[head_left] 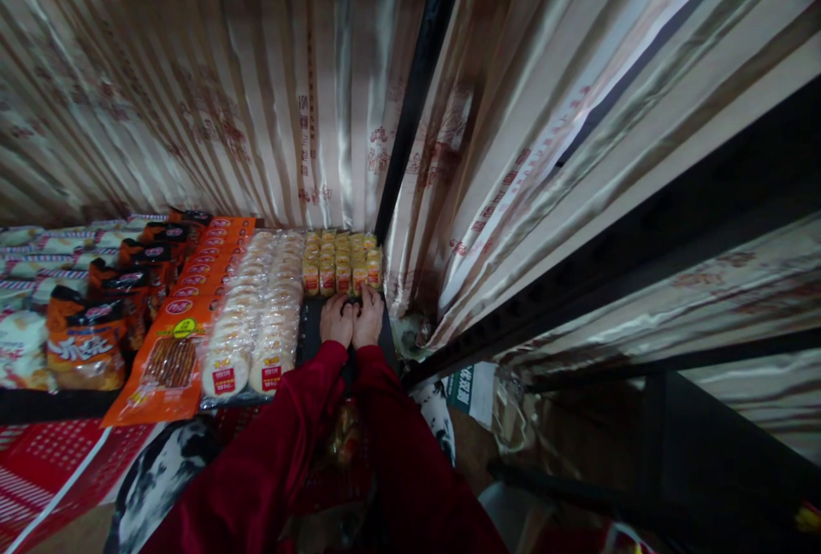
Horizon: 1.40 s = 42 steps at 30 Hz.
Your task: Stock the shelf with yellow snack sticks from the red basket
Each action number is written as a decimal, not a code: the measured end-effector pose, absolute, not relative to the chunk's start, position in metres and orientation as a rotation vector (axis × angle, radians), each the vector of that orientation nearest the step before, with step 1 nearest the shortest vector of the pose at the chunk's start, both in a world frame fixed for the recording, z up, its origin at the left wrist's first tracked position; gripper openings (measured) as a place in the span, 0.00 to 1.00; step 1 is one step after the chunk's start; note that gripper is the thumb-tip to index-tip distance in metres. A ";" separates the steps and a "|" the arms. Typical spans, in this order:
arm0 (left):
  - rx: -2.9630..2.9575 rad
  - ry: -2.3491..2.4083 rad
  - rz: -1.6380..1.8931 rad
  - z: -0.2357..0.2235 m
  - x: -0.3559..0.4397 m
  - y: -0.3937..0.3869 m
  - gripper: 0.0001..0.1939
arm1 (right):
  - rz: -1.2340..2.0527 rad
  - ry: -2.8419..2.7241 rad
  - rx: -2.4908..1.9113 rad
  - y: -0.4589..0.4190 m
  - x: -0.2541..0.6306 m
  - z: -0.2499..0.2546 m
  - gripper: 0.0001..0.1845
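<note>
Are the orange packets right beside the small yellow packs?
No, two rows of wrapped white rounds lie between the orange packets and the yellow packs.

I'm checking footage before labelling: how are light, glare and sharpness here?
Head view: dim, darkest at lower right; head view: pale sheen streaks the cream pleated fabric curtain, glints on clear-plastic-wrapped round white cakes; head view: bare left hand and right hand slightly soft, fine print on small yellow-and-red packs unreadable.
</note>
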<state>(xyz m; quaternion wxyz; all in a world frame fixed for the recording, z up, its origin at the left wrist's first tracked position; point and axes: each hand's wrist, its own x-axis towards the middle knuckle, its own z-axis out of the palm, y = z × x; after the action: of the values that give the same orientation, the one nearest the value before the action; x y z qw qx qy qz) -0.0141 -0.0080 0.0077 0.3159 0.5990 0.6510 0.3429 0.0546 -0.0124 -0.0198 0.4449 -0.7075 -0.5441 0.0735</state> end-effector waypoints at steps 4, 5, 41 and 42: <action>1.574 1.696 0.935 0.006 -0.015 -0.007 0.17 | 0.148 -1.296 -1.785 -0.012 0.054 -0.022 0.30; 1.574 1.689 0.942 0.005 -0.015 -0.007 0.17 | 0.153 -1.304 -1.786 -0.012 0.054 -0.022 0.30; 1.625 1.629 0.838 0.019 -0.009 -0.010 0.17 | 0.239 -1.415 -1.776 -0.014 0.057 -0.026 0.27; 1.627 1.624 0.844 0.019 -0.008 -0.011 0.17 | 0.245 -1.424 -1.778 -0.015 0.056 -0.025 0.26</action>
<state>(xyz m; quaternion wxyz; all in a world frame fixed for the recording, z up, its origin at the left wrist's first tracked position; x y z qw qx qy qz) -0.0079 -0.0114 0.0185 0.3394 0.6250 0.6237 0.3243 0.0563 -0.0155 -0.0251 0.4128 -0.7068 -0.5661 0.0975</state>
